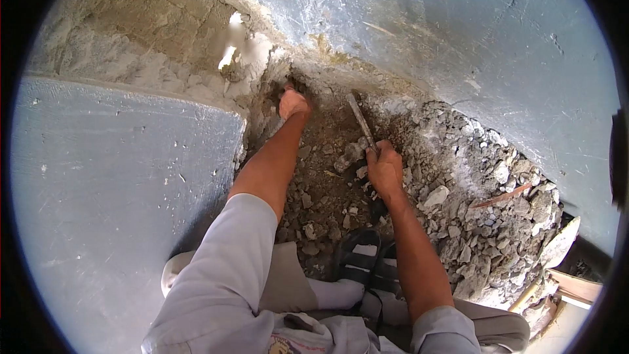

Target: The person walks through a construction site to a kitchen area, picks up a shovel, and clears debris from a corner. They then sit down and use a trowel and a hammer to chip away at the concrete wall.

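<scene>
My right hand [385, 169] is closed around the lower end of a long, dusty metal chisel [360, 118]. The chisel's far end points up and left toward the base of the wall, over the rubble. My left hand [293, 101] reaches into a rough hollow [303, 82] in the corner where the broken wall meets the ground. Its fingers are curled and partly hidden, and whatever they may hold does not show. Bare earth and broken plaster lie around both hands.
Blue-painted walls stand at the left [124, 170] and upper right [498, 59]. A heap of rubble [458, 223] lies along the right wall, with a reddish strip [503, 196] on it. Wood pieces [576, 286] lie at lower right. My sandalled foot [359, 259] is below my hands.
</scene>
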The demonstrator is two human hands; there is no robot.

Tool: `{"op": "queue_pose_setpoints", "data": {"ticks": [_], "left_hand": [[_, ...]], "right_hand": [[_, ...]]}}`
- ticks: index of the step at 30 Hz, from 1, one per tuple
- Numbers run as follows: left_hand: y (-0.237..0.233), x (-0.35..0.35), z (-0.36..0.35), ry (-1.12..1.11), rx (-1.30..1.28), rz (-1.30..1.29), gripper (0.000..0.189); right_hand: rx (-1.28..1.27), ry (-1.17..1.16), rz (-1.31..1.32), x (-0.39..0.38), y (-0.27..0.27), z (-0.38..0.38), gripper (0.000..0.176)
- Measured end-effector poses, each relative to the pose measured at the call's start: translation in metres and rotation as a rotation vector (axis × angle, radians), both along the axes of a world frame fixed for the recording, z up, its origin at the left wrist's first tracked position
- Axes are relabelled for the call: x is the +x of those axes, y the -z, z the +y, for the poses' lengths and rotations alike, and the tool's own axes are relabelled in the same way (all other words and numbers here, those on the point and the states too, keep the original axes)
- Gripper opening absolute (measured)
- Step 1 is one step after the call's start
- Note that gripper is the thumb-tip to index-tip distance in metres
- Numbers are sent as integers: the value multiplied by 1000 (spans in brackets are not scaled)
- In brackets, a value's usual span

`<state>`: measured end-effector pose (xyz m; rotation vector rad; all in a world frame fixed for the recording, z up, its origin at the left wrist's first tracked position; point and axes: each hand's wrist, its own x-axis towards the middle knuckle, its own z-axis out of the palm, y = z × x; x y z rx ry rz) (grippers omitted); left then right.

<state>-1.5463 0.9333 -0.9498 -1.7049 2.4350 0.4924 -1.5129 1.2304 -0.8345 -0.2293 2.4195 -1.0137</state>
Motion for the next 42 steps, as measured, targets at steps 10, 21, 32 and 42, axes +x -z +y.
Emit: {"op": "queue_pose_setpoints", "data": {"ticks": [10, 21, 32, 42], "left_hand": [[-5, -6, -12, -36, 66, 11, 26], [-21, 1, -2, 82, 41, -31, 33], [-31, 18, 2, 105, -48, 164, 45], [-109, 62, 61, 160, 760, 456, 30]], "right_hand": [[-23, 6, 50, 0, -3, 2, 36], [-20, 20, 74, 3, 4, 2, 35], [-16, 19, -1, -3, -9, 4, 32], [-211, -85, -67, -33, -67, 10, 25]]}}
